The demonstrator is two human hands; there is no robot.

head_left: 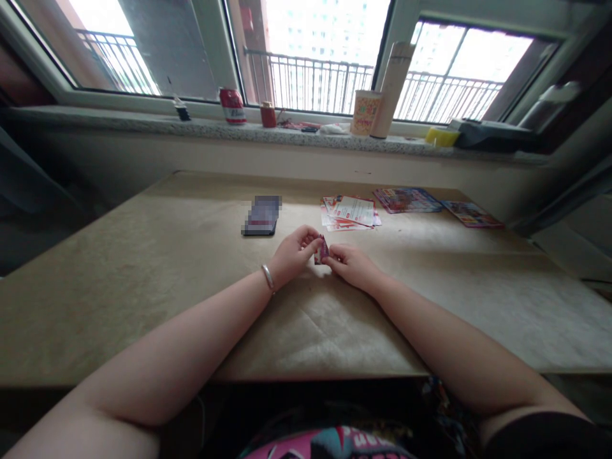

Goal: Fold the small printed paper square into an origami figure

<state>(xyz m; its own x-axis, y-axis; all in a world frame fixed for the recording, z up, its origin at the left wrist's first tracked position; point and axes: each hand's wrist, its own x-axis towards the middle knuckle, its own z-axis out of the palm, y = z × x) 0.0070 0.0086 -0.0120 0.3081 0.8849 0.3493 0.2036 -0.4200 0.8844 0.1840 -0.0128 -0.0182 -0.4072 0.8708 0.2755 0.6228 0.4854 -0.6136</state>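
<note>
Between my two hands, just above the middle of the table, is a small reddish-purple printed piece (321, 251), folded or packet-like; its exact kind is too small to make out. My left hand (297, 252), with a silver bracelet at the wrist, pinches its upper left part. The fingers of my right hand (351, 264) are closed on its lower right edge. Beyond my hands lies a loose pile of white and red printed cards (352, 211). A dark phone-like slab (262, 215), blurred out, rests to the left of that pile.
Colourful printed booklets (408, 199) lie at the back right, with another small stack (472, 213) beside them. Along the stone windowsill (201, 127) stand a red can (232, 106), a patterned paper cup (366, 112), a tall tube-shaped bottle (393, 89) and yellow tape (442, 136).
</note>
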